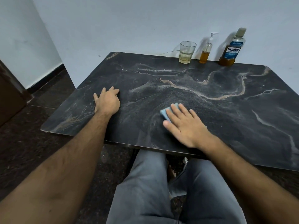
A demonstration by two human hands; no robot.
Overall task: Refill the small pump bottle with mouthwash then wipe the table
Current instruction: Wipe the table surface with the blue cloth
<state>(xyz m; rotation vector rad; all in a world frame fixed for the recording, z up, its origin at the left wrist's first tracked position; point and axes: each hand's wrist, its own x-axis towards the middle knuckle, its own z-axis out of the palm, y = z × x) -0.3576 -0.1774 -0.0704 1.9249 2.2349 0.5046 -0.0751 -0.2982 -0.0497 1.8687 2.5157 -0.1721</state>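
Refill looks finished; wiping is under way.
On the dark marbled table (pixel 226 126), the right hand (pixel 186 125) presses flat on a blue sponge (pixel 168 110); the left hand (pixel 107 101) rests released; the small clear pump bottle (pixel 205 52) stands capped at the table's far edge.

A plain home room: painted wall (pixel 129 21), dark stone floor (pixel 32 143), marble-patterned table (pixel 226 110)

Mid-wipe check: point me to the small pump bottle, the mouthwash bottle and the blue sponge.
small pump bottle (pixel 205 55): head view, on its amber-filled lower body.
mouthwash bottle (pixel 232 50): head view, on the blue label.
blue sponge (pixel 166 112): head view, on the exposed corner beyond the right hand's fingers.
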